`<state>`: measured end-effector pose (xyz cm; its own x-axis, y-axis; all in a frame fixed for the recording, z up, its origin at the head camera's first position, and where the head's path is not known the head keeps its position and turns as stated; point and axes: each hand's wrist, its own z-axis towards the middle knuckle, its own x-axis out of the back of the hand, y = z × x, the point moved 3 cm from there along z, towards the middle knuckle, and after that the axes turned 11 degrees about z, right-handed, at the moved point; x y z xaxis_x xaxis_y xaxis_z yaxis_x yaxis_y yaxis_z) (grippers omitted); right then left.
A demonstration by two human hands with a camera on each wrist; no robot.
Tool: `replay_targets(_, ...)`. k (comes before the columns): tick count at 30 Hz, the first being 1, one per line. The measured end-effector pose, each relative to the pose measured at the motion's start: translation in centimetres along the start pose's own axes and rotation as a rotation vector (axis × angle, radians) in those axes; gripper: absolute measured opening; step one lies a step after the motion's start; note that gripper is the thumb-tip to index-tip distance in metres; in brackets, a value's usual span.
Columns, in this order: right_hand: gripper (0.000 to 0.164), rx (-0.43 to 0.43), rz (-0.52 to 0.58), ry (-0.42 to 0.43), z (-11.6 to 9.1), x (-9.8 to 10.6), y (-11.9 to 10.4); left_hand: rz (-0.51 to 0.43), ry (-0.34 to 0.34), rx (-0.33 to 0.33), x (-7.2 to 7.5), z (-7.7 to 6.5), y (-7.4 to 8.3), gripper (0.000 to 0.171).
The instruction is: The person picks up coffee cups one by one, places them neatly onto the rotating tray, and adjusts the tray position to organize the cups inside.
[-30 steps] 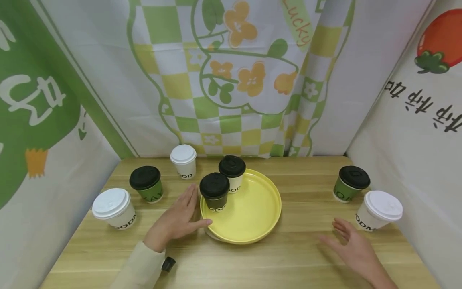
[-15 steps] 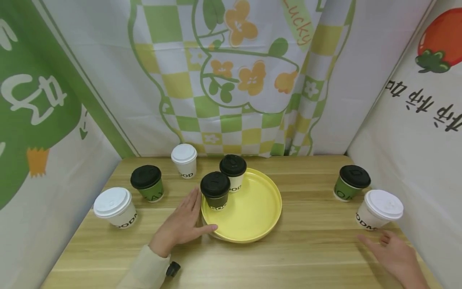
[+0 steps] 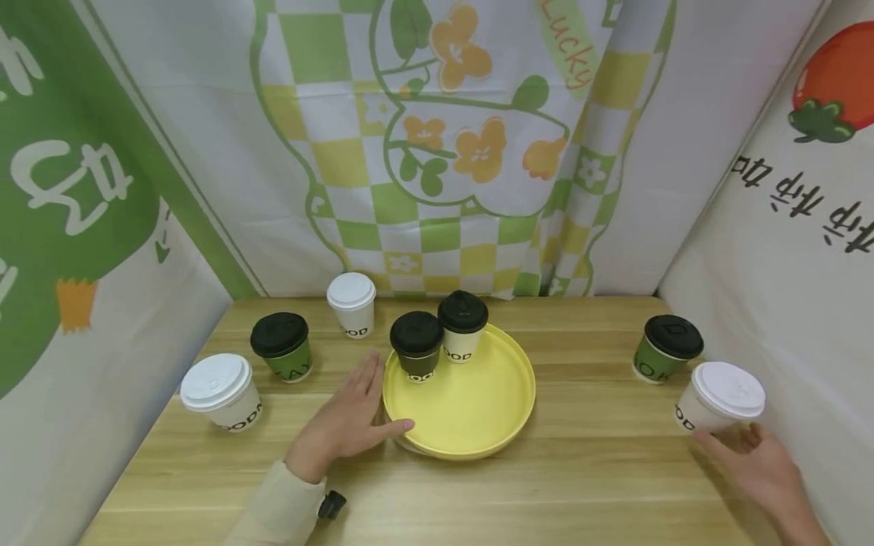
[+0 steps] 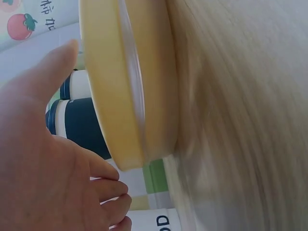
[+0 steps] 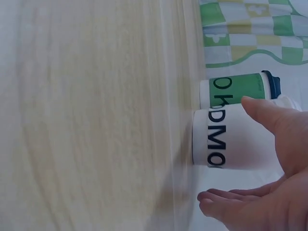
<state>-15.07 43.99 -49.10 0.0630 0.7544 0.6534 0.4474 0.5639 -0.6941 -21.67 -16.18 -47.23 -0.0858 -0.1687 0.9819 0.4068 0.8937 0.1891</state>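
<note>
My left hand [image 3: 344,417] lies against the left rim of a round yellow tray [image 3: 478,409], fingers straight and thumb over the near edge. In the left wrist view the tray [image 4: 108,86] sits above a second yellow layer, a thin gap between them. Two lidded paper cups stand at its back left: a dark one [image 3: 417,345] and a white one with a black lid [image 3: 463,326]. At the right, my right hand [image 3: 761,466] reaches toward a white-lidded white cup [image 3: 724,390]. In the right wrist view, thumb and fingers spread on either side of this cup [image 5: 240,139], not closed round it.
Behind the right white cup stands a green cup with a black lid [image 3: 665,349]. On the left are a white cup [image 3: 221,390], a green cup [image 3: 281,346] and a smaller white cup [image 3: 351,303]. Fabric walls [image 3: 437,235] enclose the wooden table [image 3: 580,470].
The right hand has moved right, to the white cup. The two cups on the tray have shifted clockwise, to the back and right. The left hand stays at the rim.
</note>
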Motion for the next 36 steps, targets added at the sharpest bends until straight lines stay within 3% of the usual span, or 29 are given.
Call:
replay_targets(6, 0.112, -0.009, 0.166, 0.125, 0.6, -0.8, -0.3, 0.015, -0.028, 0.017, -0.5, 0.1, 0.3, 0.119)
replay_targets(10, 0.096, 0.024, 0.146, 0.252, 1.0, -1.2, -0.5, 0.002, -0.030, 0.017, -0.7, 0.1, 0.3, 0.120)
replay_targets(14, 0.091, 0.049, 0.129, 0.315, 1.2, -1.5, -0.4, -0.018, -0.034, 0.010, -0.7, 0.1, 0.3, 0.120)
replay_targets(24, 0.094, 0.048, 0.175, 0.354, 1.4, -2.3, -0.5, -0.023, -0.038, 0.009, -0.9, 0.2, 0.3, 0.121)
replay_targets(30, 0.093, 0.061, 0.146, 0.344, 0.8, -2.6, -1.5, -0.025, -0.034, 0.010, -1.0, 0.3, 0.1, 0.120)
replay_targets(33, 0.094, 0.107, 0.113, 0.310, 0.3, -2.9, -2.7, -0.023, -0.027, 0.010, -0.8, 0.3, 0.0, 0.120)
replay_targets(36, 0.088, 0.211, 0.083, 0.286, -0.6, -3.4, -4.1, -0.015, -0.023, 0.009, -0.7, 0.2, 0.1, 0.120)
